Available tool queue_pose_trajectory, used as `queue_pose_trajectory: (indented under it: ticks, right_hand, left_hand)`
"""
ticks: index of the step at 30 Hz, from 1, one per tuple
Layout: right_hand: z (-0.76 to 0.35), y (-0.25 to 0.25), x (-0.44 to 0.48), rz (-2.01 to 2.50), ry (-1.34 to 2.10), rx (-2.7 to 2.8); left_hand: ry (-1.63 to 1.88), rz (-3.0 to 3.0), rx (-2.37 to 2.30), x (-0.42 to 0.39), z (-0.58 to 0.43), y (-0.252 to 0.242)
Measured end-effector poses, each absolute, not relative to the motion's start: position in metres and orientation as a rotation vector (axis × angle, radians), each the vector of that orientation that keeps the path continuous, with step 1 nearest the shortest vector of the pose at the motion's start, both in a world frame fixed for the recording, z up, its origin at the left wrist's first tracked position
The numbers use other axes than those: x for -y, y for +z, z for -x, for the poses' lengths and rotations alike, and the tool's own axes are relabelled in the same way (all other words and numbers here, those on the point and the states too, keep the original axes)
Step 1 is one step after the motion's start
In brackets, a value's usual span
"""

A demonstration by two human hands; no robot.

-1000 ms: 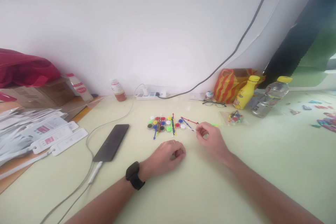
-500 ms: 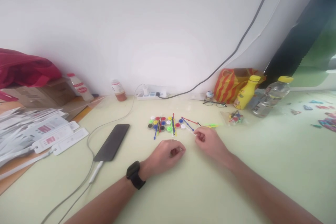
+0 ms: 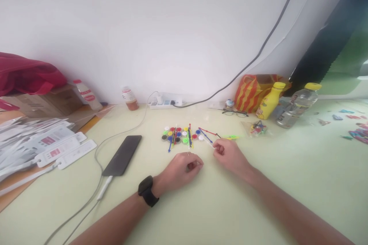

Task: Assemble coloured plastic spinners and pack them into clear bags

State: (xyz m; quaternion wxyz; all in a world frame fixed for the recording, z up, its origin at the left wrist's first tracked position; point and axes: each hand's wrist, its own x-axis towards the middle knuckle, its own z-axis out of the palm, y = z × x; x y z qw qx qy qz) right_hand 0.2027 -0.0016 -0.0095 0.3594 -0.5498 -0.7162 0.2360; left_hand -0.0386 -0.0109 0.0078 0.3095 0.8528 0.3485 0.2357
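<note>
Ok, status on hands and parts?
Right hand pinching end of white stick. Left hand curled on table, nothing seen in it. Possible snag: blue arrow, coloured discs near stick's far end.

Wht stick (image 3: 209, 144), blue arrow (image 3: 205, 136), red arrow (image 3: 208, 131), multicol. discs (image 3: 184, 134); red/yel. striped bag (image 3: 247, 92); pale grn tbl (image 3: 201, 210)

Left arm (image 3: 115, 222): forearm bare from the wrist to the picture's lower edge.
Watch (image 3: 148, 191): black, on the left wrist, its case a rounded rectangle with a dark face; any markings are too small to read.
Strap (image 3: 151, 200): black, broad, smooth-looking, wrapped round the wrist.
Left hand (image 3: 178, 172): bare, apart from one ring (image 3: 188, 154), thin and pale, its finer detail too small to tell.
Right hand (image 3: 230, 156): ungloved.
Right arm (image 3: 287, 204): wrist and visible forearm bare.
</note>
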Motion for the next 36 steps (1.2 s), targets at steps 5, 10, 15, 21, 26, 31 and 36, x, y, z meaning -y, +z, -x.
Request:
queue_pose_trajectory:
  ticks: [5,10,15,21,26,31,36]
  right_hand:
    - [-0.204,-0.001,0.004,1.415,0.724,1.885]
    - [-0.211,0.015,0.011,1.29,0.945,2.058]
    - [-0.219,0.03,0.016,1.212,1.114,2.101]
    - [-0.222,0.04,0.016,1.153,1.351,2.074]
    - [-0.22,0.044,0.016,1.063,1.515,1.957]
    - [-0.213,0.039,0.017,1.01,1.6,1.882]
    - [-0.207,0.024,0.015,1.066,1.446,1.907]
  left_hand:
    - [0.737,-2.266,-0.953,0.009,0.04,0.005]
    - [0.861,-2.329,-1.025,0.007,0.042,0.007]
    - [0.838,-2.401,-1.014,0.007,0.042,0.006]
    - [0.778,-2.401,-1.002,0.006,0.04,0.002]
    - [0.757,-2.36,-0.961,0.007,0.04,0.006]
    - [0.719,-2.336,-0.945,0.008,0.041,0.008]
    - [0.735,-2.299,-0.959,0.008,0.041,0.007]
